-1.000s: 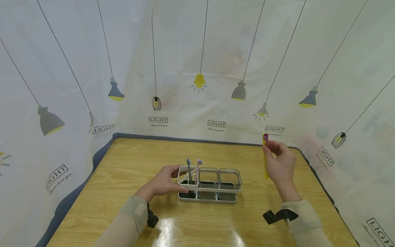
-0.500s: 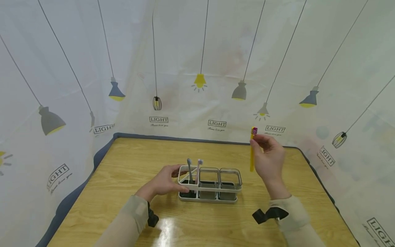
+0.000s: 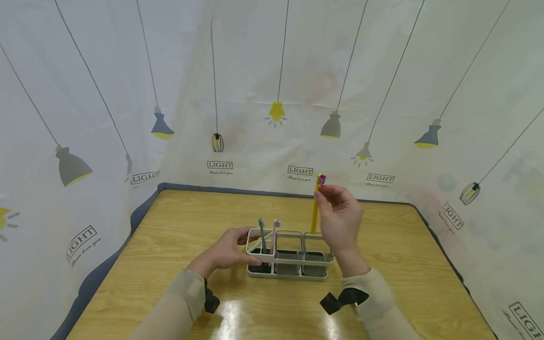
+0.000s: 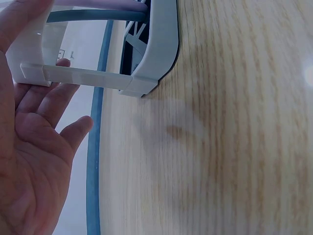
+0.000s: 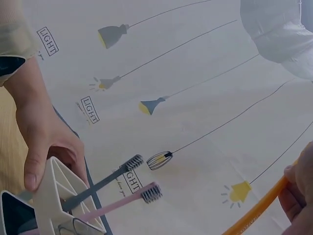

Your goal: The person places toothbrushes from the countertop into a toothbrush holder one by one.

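Observation:
My right hand [image 3: 341,219] pinches a yellow toothbrush [image 3: 315,211] upright near its purple-bristled head, above and behind the right end of a white toothbrush holder [image 3: 289,277]. My left hand [image 3: 227,248] grips the holder's left end, thumb in front and fingers behind. In the left compartments stand a grey-blue toothbrush [image 5: 102,182] and a pink toothbrush [image 5: 119,203], heads up. Two clear cups, a middle cup [image 3: 288,233] and a right cup [image 3: 315,234], sit in the other slots. In the left wrist view, the left hand [image 4: 36,156] reaches around the holder's end [image 4: 164,39].
The holder stands on a wooden table [image 3: 170,302] with a dark blue edge [image 3: 238,191]. White sheeting [image 3: 246,71] printed with hanging lamps surrounds the table at the back and sides. Black straps circle both wrists, including the right wrist strap [image 3: 345,299].
My right hand has carried the yellow toothbrush leftward from the right side of the table to above the holder's right end. My left hand has kept its grip, and the holder has not moved.

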Demonstrator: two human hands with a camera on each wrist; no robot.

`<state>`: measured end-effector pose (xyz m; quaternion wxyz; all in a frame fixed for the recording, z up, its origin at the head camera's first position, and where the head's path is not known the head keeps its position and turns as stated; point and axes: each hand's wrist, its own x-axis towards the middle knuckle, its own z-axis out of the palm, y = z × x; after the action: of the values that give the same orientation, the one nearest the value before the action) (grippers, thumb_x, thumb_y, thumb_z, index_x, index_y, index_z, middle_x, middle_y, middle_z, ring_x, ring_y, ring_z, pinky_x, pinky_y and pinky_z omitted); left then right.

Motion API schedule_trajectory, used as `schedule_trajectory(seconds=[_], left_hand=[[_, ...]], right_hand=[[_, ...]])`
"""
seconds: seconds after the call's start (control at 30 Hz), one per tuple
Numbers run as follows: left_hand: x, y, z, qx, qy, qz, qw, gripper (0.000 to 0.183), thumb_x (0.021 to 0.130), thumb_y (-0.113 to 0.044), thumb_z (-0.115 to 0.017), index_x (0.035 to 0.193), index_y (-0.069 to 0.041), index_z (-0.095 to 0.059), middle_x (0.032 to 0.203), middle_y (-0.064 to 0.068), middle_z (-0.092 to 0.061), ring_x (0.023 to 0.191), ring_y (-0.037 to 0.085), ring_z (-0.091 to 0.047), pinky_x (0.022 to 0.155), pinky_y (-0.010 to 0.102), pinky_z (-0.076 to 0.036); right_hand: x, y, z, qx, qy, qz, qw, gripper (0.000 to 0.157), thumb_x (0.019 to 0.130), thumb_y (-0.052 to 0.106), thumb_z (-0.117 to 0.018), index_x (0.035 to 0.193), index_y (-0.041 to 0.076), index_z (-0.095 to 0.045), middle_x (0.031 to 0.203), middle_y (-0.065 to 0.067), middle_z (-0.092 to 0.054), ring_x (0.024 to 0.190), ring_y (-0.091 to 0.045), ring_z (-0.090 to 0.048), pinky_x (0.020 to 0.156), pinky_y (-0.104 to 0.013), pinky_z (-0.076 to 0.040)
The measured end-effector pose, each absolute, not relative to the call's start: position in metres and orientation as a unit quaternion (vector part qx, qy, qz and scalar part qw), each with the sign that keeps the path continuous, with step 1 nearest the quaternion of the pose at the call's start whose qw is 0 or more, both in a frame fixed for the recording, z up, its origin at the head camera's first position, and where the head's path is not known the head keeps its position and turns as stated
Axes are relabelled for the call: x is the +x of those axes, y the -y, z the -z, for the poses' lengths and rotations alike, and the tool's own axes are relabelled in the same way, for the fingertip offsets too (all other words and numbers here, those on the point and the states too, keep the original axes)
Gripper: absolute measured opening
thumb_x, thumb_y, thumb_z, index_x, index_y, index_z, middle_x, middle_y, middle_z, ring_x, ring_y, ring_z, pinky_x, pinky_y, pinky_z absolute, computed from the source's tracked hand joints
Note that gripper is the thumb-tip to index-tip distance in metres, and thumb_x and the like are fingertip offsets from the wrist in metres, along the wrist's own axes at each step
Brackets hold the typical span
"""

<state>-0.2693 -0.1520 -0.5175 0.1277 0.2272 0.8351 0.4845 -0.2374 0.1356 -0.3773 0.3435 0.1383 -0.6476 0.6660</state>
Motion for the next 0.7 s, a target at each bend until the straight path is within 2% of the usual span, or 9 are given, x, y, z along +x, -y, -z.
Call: schedule_trajectory(seconds=[0.13,0.33,0.7], left_hand=[[-0.269,0.152,0.518,0.226,-0.834,-0.486,0.131,0.084,0.079,-0.038,-0.097,0.151,-0.022,-0.058,0.149,0.010,-0.060,0.138,0.030,-0.056,0.112,0.052,-0.046],[-0.268,0.152,0.518,0.228,-0.832,-0.488,0.132,0.085,0.079,-0.038,-0.096,0.152,-0.021,-0.057,0.150,0.012,-0.059,0.139,0.031,-0.055,0.112,0.054,-0.046],[-0.269,0.152,0.517,0.231,-0.829,-0.494,0.126,0.082,0.078,-0.039,-0.097,0.149,-0.023,-0.060,0.148,0.006,-0.061,0.137,0.031,-0.057,0.113,0.053,-0.045]], right_hand=[[-0.235,-0.122,0.377,0.149,0.637,-0.677,0.337,0.013,0.090,-0.019,-0.072,0.102,-0.016,-0.069,0.100,-0.028,-0.070,0.088,-0.022,-0.068,0.082,-0.025,-0.058],[-0.232,-0.106,0.381,0.149,0.639,-0.683,0.320,0.013,0.091,-0.017,-0.073,0.102,-0.014,-0.069,0.100,-0.023,-0.072,0.089,-0.025,-0.069,0.082,-0.026,-0.059],[-0.227,-0.081,0.392,0.170,0.631,-0.699,0.290,0.014,0.091,-0.019,-0.071,0.103,-0.011,-0.070,0.100,-0.022,-0.071,0.090,-0.020,-0.070,0.082,-0.027,-0.061]])
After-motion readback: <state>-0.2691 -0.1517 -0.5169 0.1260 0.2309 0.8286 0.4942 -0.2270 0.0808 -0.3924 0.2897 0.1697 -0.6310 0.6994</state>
